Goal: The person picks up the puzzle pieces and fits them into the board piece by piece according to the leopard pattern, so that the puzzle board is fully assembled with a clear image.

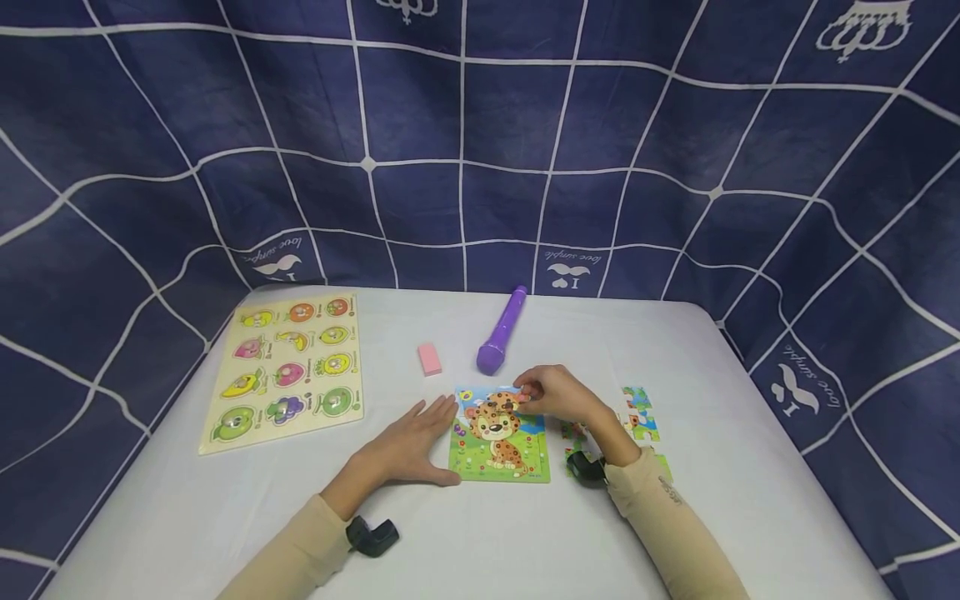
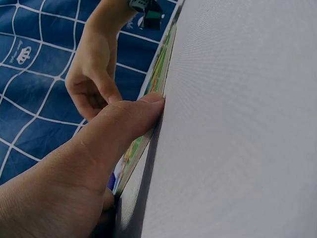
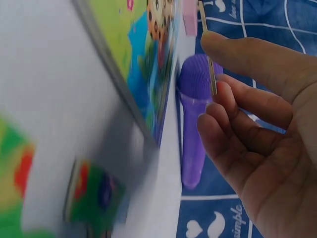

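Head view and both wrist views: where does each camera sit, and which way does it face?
Head: on the person's head, facing forward and down at the puzzle board; left hand, right hand and sleeves show.
Left wrist: on that wrist, looking along the left thumb toward the board's edge; the right hand shows.
Right wrist: on that wrist, looking past its own fingers, which pinch a thin piece, toward the purple microphone.
Head and right wrist share the microphone.
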Demonstrator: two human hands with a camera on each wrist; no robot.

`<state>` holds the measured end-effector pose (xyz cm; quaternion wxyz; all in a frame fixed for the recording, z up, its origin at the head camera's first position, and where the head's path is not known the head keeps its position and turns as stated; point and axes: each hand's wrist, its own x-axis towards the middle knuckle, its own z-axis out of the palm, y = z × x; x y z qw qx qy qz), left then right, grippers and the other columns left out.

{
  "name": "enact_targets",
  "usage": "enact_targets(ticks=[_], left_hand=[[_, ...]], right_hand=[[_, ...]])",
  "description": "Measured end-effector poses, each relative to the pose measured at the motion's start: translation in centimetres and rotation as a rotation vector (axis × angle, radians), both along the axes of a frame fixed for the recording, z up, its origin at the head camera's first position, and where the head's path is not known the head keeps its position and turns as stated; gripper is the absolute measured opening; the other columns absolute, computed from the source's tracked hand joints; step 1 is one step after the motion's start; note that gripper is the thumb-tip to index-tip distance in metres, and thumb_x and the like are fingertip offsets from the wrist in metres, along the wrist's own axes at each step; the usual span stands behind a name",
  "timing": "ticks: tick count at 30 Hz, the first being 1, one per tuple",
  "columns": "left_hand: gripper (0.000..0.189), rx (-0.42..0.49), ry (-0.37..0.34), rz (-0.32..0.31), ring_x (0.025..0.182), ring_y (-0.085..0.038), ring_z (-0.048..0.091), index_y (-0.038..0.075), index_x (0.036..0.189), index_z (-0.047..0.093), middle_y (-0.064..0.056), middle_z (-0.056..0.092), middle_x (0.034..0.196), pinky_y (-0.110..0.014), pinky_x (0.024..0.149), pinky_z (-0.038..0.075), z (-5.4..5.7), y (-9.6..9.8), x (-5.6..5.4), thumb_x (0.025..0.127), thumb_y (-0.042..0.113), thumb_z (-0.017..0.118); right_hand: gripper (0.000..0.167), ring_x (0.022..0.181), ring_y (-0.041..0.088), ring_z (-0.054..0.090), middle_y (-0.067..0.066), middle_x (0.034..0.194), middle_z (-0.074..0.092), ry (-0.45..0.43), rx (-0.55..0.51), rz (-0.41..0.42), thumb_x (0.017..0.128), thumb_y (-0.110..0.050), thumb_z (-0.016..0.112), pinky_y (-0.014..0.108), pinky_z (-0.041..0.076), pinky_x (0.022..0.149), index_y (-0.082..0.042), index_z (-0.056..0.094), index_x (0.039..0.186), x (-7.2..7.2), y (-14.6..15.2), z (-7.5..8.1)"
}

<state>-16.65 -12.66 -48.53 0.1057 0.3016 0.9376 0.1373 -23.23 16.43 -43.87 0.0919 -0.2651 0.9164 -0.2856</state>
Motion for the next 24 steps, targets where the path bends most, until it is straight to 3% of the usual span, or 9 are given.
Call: enact_targets(ticks=[9,24], left_hand=[[0.117,0.012,-0.008,-0.002,0.153,-0.023,0.015,0.004,0.154,0.022,-0.009,0.017,0.164,-0.044,0.126,0.015,0.0,0.0,0.0,0.071,0.075,0.064],[0.117,0.000,-0.012,0.006,0.153,-0.023,0.014,0.004,0.154,0.022,-0.008,0.017,0.164,-0.044,0.126,0.014,0.0,0.0,0.0,0.071,0.076,0.063]], right_hand=[[0.037,0.075,0.007,0.055,-0.003,0.084,0.065,-0.021,0.025,0.002,0.077,-0.019,0.081,0.019,0.050,0.067,-0.004,0.071,0.110,0.1,-1.5,-0.3],[0.038,0.074,0.007,0.057,-0.003,0.084,0.066,-0.061,0.020,0.001,0.077,-0.019,0.082,0.019,0.052,0.067,-0.003,0.071,0.110,-0.1,-1.6,-0.8]])
